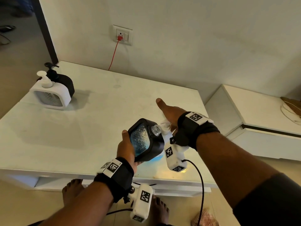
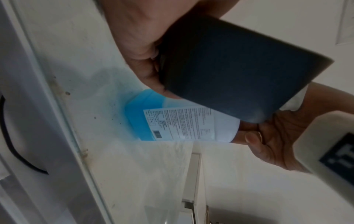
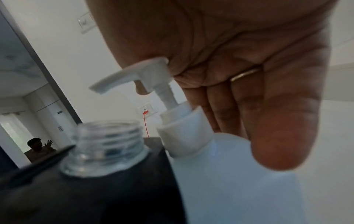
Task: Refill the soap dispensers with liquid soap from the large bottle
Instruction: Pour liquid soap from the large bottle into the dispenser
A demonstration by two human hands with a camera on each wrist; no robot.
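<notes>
Left hand (image 1: 126,148) grips an uncapped black soap dispenser (image 1: 146,141), tilted above the bench (image 1: 81,136).
Just beside the dispenser's clear neck, the right hand (image 1: 170,114) lies flat, fingers straight, pressing the pump head (image 3: 130,74) of the large bottle (image 2: 172,121) of blue soap.
</notes>
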